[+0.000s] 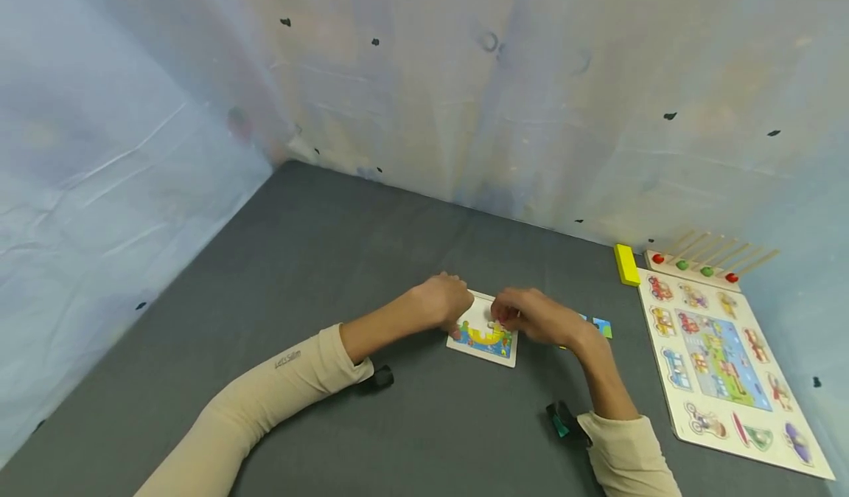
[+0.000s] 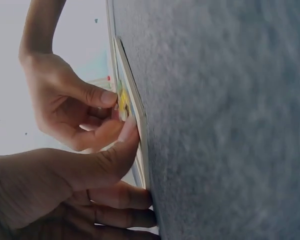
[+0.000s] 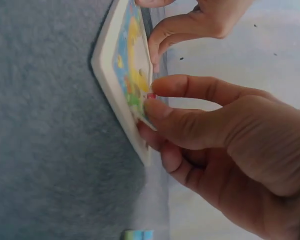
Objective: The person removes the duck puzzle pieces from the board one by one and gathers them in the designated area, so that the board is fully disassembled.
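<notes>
Small puzzle board [image 1: 486, 351] on the grey worktop [image 1: 371, 261], near the middle of its visible extent and well apart from the far edge. The board's near edge runs roughly parallel to that far edge, slanting slightly nearer at its right corner; hands cover part of the outline, so its long axis cannot be told. Printed pieces, including a curved yellow shape, occupy its near part; the far part shows pale base. The left hand [image 1: 443, 301] grips the board's left side, thumb on top; the right hand [image 1: 540, 316] pinches a small piece [image 3: 151, 96] over the right side. Loose pieces [image 1: 602, 327] lie beside the right wrist. A larger puzzle board [image 1: 741, 320] lies along the worktop's right edge. Lettering: the left sleeve [image 1: 288, 358] reads "Let's", its second word too small to read surely.
</notes>
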Demonstrator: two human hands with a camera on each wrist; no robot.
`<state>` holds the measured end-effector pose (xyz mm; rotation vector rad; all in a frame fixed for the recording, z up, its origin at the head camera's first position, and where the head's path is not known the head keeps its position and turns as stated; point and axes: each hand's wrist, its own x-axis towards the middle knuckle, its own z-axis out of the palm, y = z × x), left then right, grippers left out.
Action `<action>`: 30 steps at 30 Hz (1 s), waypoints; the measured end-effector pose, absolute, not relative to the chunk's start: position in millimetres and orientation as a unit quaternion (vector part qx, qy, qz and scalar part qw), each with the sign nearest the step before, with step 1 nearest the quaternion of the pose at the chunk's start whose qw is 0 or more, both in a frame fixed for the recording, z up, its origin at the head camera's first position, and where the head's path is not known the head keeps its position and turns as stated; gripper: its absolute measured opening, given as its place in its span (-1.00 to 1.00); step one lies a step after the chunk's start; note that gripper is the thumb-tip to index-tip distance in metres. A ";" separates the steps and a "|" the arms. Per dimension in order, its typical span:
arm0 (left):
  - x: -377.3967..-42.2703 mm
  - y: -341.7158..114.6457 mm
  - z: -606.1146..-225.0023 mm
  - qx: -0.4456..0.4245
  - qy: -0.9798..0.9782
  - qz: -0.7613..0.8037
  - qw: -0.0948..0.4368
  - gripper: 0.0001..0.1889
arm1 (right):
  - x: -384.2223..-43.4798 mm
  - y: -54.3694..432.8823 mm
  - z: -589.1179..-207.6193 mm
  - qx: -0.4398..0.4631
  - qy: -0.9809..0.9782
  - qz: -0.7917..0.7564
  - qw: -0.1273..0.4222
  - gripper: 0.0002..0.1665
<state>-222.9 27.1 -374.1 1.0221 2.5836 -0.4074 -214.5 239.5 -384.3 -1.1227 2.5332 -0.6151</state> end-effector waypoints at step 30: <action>-222.1 22.0 -362.5 0.375 0.888 -0.131 0.229 -0.14 | -149.0 381.9 -349.3 -0.131 0.938 -0.256 0.194 -0.90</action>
